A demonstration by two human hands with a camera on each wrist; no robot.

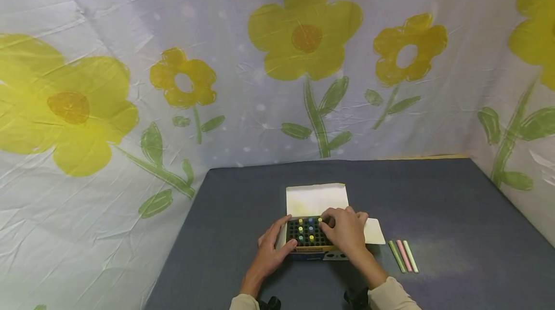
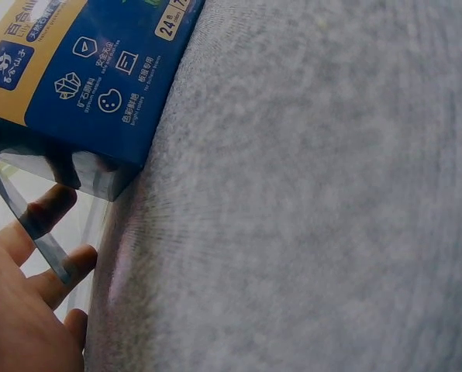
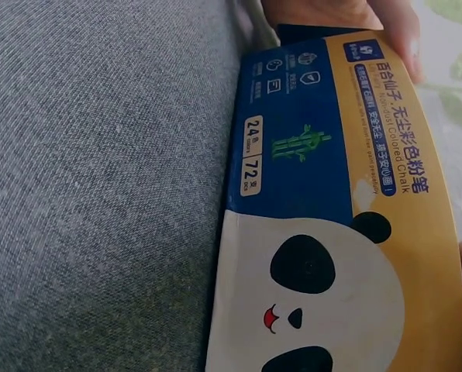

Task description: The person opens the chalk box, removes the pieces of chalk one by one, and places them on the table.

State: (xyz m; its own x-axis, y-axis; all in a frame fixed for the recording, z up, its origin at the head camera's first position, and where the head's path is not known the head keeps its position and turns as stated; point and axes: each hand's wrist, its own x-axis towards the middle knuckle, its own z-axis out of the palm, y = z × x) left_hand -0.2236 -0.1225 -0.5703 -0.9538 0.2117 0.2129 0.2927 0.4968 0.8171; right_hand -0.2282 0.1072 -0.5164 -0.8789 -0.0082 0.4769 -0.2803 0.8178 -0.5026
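Observation:
An open chalk box (image 1: 310, 249) stands on the table, printed with a panda and coloured-chalk lettering in the right wrist view. Its black holed insert (image 1: 306, 233) holds several chalk sticks upright, yellow, blue and green-tipped. My left hand (image 1: 270, 252) grips the box's left end, thumb at the front corner and fingers along the side. Over the right part of the insert, my right hand (image 1: 347, 230) pinches a yellow chalk stick (image 1: 320, 220) near the back row. Its fingers partly hide the holes there.
Three loose chalk sticks, green (image 1: 396, 256), pink (image 1: 404, 255) and pale yellow (image 1: 410, 256), lie right of the box. The raised white lid (image 1: 316, 199) stands behind, and a side flap (image 1: 374, 231) sticks out right. A flower-printed curtain (image 1: 260, 122) hangs behind the grey table (image 1: 217, 233).

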